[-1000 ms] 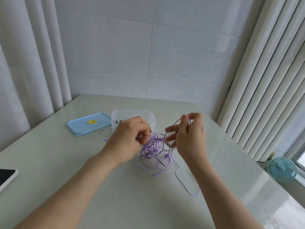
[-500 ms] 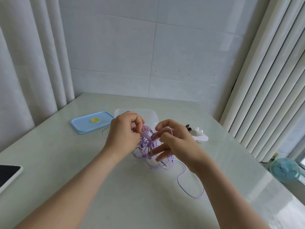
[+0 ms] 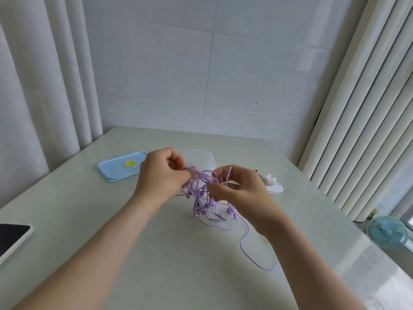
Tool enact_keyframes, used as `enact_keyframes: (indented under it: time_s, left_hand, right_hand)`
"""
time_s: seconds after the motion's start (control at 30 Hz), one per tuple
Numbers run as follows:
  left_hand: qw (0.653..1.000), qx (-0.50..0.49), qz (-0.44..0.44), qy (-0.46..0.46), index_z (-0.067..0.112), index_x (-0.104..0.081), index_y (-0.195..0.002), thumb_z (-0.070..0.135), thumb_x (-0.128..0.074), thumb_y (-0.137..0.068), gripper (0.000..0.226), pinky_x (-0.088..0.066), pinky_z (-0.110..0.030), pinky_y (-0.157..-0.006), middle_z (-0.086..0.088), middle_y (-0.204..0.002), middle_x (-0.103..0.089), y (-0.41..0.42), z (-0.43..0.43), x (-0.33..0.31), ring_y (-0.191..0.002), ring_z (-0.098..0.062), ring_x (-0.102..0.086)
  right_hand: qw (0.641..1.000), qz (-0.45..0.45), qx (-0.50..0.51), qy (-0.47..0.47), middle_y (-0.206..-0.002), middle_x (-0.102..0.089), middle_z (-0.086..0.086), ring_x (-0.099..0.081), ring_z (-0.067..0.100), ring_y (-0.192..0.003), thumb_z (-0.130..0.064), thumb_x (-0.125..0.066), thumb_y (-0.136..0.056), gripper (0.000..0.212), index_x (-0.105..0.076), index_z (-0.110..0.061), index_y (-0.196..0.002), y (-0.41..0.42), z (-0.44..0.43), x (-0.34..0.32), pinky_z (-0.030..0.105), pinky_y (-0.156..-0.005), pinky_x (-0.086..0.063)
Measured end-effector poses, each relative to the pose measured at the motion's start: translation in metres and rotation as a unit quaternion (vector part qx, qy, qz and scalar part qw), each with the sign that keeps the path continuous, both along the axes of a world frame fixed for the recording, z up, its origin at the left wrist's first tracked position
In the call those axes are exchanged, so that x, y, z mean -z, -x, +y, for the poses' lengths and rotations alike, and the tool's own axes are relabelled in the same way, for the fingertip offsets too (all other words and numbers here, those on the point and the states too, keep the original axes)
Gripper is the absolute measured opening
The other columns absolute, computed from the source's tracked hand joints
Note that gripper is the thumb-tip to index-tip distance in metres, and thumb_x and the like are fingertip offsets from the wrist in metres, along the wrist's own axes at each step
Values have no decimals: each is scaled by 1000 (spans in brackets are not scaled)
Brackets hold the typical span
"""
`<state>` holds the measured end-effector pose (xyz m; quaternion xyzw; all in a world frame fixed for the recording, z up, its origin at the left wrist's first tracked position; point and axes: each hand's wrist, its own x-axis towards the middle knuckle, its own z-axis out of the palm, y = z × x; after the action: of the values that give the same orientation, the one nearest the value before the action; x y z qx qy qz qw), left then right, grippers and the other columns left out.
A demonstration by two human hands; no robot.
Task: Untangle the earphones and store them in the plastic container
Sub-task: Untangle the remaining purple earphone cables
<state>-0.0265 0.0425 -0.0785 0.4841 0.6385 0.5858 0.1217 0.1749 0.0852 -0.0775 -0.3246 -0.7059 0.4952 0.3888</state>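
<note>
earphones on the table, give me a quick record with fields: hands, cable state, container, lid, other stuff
left hand: pinches strands at the tangle's top
right hand: pinches a cable loop on the tangle's right
earphones: purple, tangled, one strand trailing on the table
plastic container: clear, open, partly hidden behind the hands
lid: blue, yellow centre, flat, left of the container
other: dark-screened device at left edge; white object; blue fan on the floor

Lilac earphones [image 3: 202,198] hang in a knotted tangle, pinched at the top by the left hand [image 3: 161,175] and the right hand [image 3: 241,189]. One strand trails near-right. The clear plastic container [image 3: 201,155] sits just behind them.
</note>
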Motion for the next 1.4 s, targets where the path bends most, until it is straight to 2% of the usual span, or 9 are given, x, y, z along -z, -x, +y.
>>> enact_keyframes:
  time_s: [0.1,0.2,0.33,0.47,0.63,0.93,1.13,1.3,1.4]
  left_hand:
    - [992,90,-84,-4,15,-62,-83,8,-77,-78,17,-61,-42,-83,-4,-90,-78,-7,-4,-9,-84,-23,-77]
    - [990,124,-62,4,21,-69,-81,25,-68,-76,7,-58,-58,-92,-3,-94,-78,-9,-6,-13,-95,-34,-73]
    - [987,146,65,-6,30,-75,-95,29,-85,-87,13,-59,-39,-90,12,-93,-78,-9,-7,-8,-91,-7,-75]
    - [983,127,128,-27,34,-76,-101,36,-82,-91,12,-47,-15,-74,13,-86,-77,-10,-7,-5,-87,-4,-72]
    - [989,69,103,-79,27,-76,-89,24,-80,-93,6,-53,-20,-70,10,-73,-76,-10,-7,-8,-73,-8,-73]
    - [993,74,5,-88,17,-59,-93,16,-64,-102,10,-58,-30,-67,-3,-79,-77,-16,-7,-7,-71,-12,-78]
    - [993,18,42,-109,12,-53,-95,12,-57,-104,10,-45,-17,-50,3,-87,-63,-18,-5,-2,-66,-6,-77]
    - [981,27,162,-108,27,-55,-108,9,-48,-106,19,-51,-39,-56,2,-74,-63,-10,-3,1,-70,-4,-75]
    - [965,15,237,-110,32,-63,-107,18,-58,-104,15,-56,-41,-63,7,-75,-66,-5,-3,3,-70,-12,-72]
  right_hand:
    - [999,30,10,15,-86,-77,12,-75,22,-75,-7,-79,-91,10,-75,-3,-99,-1,1,-1,39,-79,-63]
    - [997,62,41,32,-84,-75,13,-73,21,-72,-10,-79,-93,10,-76,-3,-99,0,2,-1,33,-76,-61]
    - [994,81,49,46,-84,-74,14,-73,23,-74,-14,-80,-93,14,-77,-3,-100,-1,5,0,34,-77,-61]
    - [995,82,29,56,-85,-75,14,-73,24,-76,-17,-80,-93,17,-77,-4,-103,-3,5,0,33,-76,-61]
    - [986,113,25,118,-89,-74,13,-64,24,-70,-27,-69,-101,28,-71,0,-105,-2,7,-3,31,-62,-49]
    - [988,82,28,128,-87,-75,14,-65,23,-71,-5,-72,-96,8,-77,1,-96,-4,8,-1,30,-63,-51]
    - [994,53,13,96,-91,-76,25,-71,27,-71,7,-71,-90,11,-72,1,-100,-5,1,-8,30,-62,-56]
    - [997,29,18,75,-89,-78,21,-76,33,-73,5,-65,-95,15,-71,-1,-107,-4,-6,-13,37,-66,-62]
    - [996,39,45,59,-85,-76,25,-73,33,-67,10,-57,-93,17,-69,1,-102,-1,-5,-13,38,-63,-57]
